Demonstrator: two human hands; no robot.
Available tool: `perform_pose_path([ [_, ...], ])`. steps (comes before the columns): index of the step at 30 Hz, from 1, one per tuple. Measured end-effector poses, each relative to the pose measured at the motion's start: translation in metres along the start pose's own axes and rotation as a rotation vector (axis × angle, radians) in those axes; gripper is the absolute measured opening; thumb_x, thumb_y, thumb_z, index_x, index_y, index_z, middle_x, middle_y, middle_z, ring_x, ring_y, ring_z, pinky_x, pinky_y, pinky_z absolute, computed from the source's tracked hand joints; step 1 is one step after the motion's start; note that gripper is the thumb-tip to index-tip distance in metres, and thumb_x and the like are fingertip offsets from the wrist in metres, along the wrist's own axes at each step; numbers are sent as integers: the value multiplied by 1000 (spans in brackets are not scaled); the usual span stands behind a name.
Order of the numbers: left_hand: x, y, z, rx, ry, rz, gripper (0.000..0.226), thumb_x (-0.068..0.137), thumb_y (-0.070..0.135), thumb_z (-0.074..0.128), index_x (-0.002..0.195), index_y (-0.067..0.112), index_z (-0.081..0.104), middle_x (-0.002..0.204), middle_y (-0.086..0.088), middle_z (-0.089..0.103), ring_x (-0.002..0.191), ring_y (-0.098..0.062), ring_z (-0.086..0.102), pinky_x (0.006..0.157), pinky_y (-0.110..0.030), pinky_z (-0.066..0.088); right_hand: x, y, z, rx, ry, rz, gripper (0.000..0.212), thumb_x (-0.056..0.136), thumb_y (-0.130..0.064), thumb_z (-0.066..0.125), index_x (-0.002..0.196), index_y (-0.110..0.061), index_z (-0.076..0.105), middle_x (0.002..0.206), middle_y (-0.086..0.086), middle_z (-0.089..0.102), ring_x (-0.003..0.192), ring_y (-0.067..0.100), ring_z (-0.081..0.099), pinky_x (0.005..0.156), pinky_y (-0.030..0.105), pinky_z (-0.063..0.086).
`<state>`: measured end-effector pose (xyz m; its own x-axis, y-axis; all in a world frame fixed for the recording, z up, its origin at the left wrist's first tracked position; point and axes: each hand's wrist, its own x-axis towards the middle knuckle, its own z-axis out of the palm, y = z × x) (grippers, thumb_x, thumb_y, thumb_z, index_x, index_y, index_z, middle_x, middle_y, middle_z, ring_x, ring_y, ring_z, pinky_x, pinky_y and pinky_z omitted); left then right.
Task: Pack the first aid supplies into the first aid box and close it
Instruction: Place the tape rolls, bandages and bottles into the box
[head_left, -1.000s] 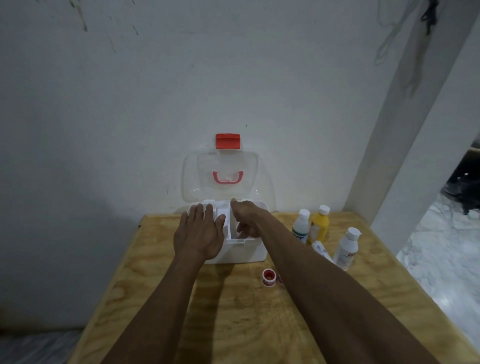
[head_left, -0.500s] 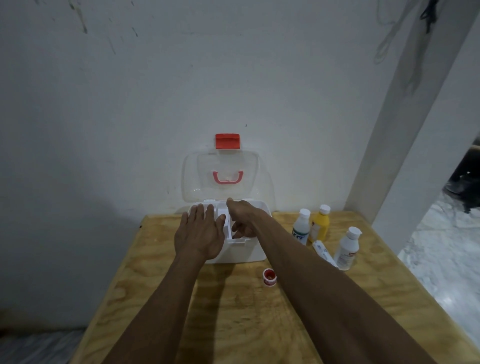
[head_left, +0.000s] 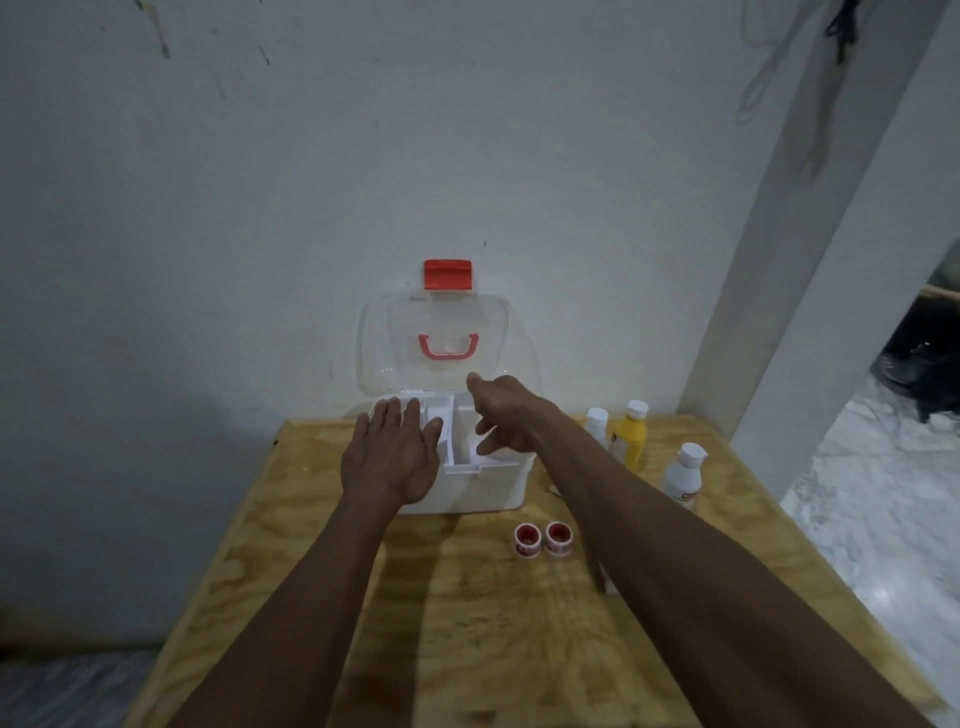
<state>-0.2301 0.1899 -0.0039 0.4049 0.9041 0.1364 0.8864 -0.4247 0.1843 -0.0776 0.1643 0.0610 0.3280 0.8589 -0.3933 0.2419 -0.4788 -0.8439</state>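
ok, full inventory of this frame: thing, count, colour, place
box: 1, white, table's far edge by the wall, open
lid: 1, clear, red latch and handle, upright against wall
tray: 1, white, in box top
tape rolls: 2, red and white, on table in front of box
bottles: 3, two white, one yellow, right of box
table: 1, plywood
left hand: flat, fingers straight, on box's left side
right hand: over box's right side, fingers loose, holds nothing
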Motion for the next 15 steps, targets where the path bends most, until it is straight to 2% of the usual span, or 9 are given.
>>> perform_pose_path([
  [2, 0, 1, -2, -5, -9, 2, 65, 100, 50, 7, 155, 17, 16, 164, -9, 16, 152, -25, 9, 123, -47, 6, -12, 3, -15, 10, 59, -74, 51, 99, -40, 43, 122, 5, 51, 107, 23, 65, 79, 38, 72, 84, 47, 60],
  [4, -2, 3, -6, 3, 9, 3, 65, 100, 51, 8, 155, 17, 17, 163, -9, 17, 152, -26, 9, 122, -53, 5, -27, 10, -30, 23, 130, -170, 37, 96, -29, 51, 106, 5, 61, 94, 21, 71, 73, 35, 75, 78, 45, 62],
  [6, -7, 6, -10, 45, 130, 32, 63, 101, 49, 11, 153, 15, 24, 161, -12, 23, 151, -28, 14, 120, -55, 4, -47, 24, -47, -16, 194, -289, 23, 94, -20, 56, 93, 1, 67, 86, 20, 74, 70, 29, 76, 73, 40, 63],
  [8, -20, 15, -13, 35, 342, 80, 57, 102, 45, 22, 146, 12, 39, 151, -15, 41, 144, -31, 31, 118, -54, 15, -63, 43, -63, -199, 282, -413, 17, 90, -19, 61, 91, -5, 71, 78, 13, 76, 66, 21, 75, 73, 34, 62],
  [10, -39, 30, -11, -57, 545, 133, 46, 100, 40, 36, 131, 11, 54, 132, -14, 58, 125, -32, 50, 108, -49, 35, -73, 64, -73, -412, 331, -485, 16, 85, -20, 66, 93, -9, 74, 82, 9, 77, 74, 18, 74, 80, 31, 57],
  [12, -60, 46, 0, -179, 613, 189, 33, 96, 35, 48, 116, 12, 62, 115, -11, 64, 108, -30, 56, 92, -43, 45, -76, 88, -76, -532, 301, -476, 19, 81, -19, 70, 98, -11, 75, 94, 7, 75, 84, 18, 72, 82, 29, 55],
  [15, -86, 63, 25, -342, 413, 245, 29, 91, 35, 53, 109, 16, 65, 108, -5, 65, 100, -24, 59, 85, -38, 48, -76, 119, -73, -598, 199, -447, 31, 78, -16, 75, 109, -13, 72, 109, 6, 73, 95, 16, 69, 86, 30, 56],
])
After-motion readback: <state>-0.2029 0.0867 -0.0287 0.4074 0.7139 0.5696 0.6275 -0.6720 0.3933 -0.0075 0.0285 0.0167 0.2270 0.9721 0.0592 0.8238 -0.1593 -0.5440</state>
